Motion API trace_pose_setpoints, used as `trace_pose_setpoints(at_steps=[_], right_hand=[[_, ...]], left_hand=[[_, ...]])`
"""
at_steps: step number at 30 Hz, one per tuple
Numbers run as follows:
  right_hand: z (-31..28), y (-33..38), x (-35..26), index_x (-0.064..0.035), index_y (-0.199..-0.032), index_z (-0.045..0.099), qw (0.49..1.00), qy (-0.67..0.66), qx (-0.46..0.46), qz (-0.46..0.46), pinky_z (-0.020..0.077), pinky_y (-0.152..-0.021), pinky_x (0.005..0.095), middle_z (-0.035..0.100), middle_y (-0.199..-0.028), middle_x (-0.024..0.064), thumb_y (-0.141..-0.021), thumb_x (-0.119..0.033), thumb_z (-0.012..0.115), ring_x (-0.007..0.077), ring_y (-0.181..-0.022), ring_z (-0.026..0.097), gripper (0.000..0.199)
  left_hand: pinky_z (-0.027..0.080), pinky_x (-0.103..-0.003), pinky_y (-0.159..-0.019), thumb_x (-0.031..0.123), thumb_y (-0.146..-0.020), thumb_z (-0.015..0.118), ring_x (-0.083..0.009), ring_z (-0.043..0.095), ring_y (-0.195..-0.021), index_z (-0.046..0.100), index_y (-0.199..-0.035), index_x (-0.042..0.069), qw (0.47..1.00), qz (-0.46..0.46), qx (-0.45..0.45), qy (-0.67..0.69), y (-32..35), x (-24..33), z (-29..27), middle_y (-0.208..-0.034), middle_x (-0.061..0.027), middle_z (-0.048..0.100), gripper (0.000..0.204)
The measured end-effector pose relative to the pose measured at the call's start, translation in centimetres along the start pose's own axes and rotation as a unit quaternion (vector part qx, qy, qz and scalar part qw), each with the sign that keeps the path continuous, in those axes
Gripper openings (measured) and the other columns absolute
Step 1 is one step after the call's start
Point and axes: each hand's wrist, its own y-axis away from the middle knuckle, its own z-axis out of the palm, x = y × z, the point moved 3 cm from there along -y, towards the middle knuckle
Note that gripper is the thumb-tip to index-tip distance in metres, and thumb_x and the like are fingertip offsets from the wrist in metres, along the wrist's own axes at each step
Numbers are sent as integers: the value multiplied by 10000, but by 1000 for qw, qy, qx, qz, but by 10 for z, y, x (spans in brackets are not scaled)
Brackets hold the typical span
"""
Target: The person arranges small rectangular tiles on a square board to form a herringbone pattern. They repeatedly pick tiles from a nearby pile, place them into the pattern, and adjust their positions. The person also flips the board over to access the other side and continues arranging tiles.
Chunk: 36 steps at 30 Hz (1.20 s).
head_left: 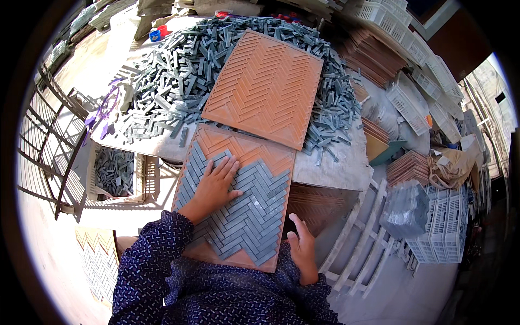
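Note:
An orange mould tray (244, 142), its grooves in a herringbone pattern, lies in front of me and reaches over the near table edge. Narrow grey stone strips (254, 197) fill most of it; bare orange grooves show along its far end. My left hand (216, 181) rests flat on the strips, fingers stretched out. Beside the tray's lower right edge is my right hand (304, 250), thumb and forefinger apart and nothing visible in it; its other fingers are partly hidden. A second orange tray (265, 86), with bare herringbone grooves, lies beyond the first, on top of the loose strips.
Loose grey strips (168, 86) are heaped across the table (336, 173). Below left stands a crate (139, 179) of strips, near a curved metal rack (54, 135). A white slatted pallet (360, 238), white crates (441, 227) and stacked orange trays (406, 168) stand right.

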Motion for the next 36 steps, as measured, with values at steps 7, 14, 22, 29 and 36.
trace_pose_setpoints(at_steps=[7,14,22,29,36], right_hand=[[0,-2,2,16,-1304,480,999,19,29,-5,309,-1081,477,545,-1272,235,-928,-259,584,378,-1189,521,478],[-9,5,18,6,-1271,507,997,31,74,-8,343,-1059,480,575,-1222,223,-914,-265,604,377,-1155,541,459],[-14,9,21,14,-1239,530,996,26,85,5,368,-1042,473,590,-1200,211,-917,-255,602,369,-1125,557,425],[-13,6,18,19,-1216,546,996,25,88,11,372,-1040,464,599,-1173,227,-921,-261,593,386,-1103,567,410],[-21,9,29,4,-1223,551,994,37,97,27,386,-1028,461,608,-1157,230,-927,-255,579,390,-1093,573,394]], left_hand=[[129,-521,-1143,523,-858,539,-269,198,-1429,258,-1469,46,997,63,22,27,-26,35,-8,-1521,-115,279,824],[132,-462,-1156,447,-865,564,-253,219,-1423,270,-1462,40,994,107,-22,17,-43,55,10,-1515,-114,297,781],[109,-482,-1155,477,-867,551,-245,212,-1426,283,-1463,57,994,84,-66,-13,-40,60,5,-1524,-97,285,777],[107,-493,-1151,566,-883,452,-246,215,-1424,248,-1474,56,991,132,-26,-21,-43,89,21,-1526,-106,274,808],[100,-479,-1157,579,-900,402,-239,206,-1428,241,-1478,65,989,142,-39,-23,-27,93,25,-1543,-101,237,790]])
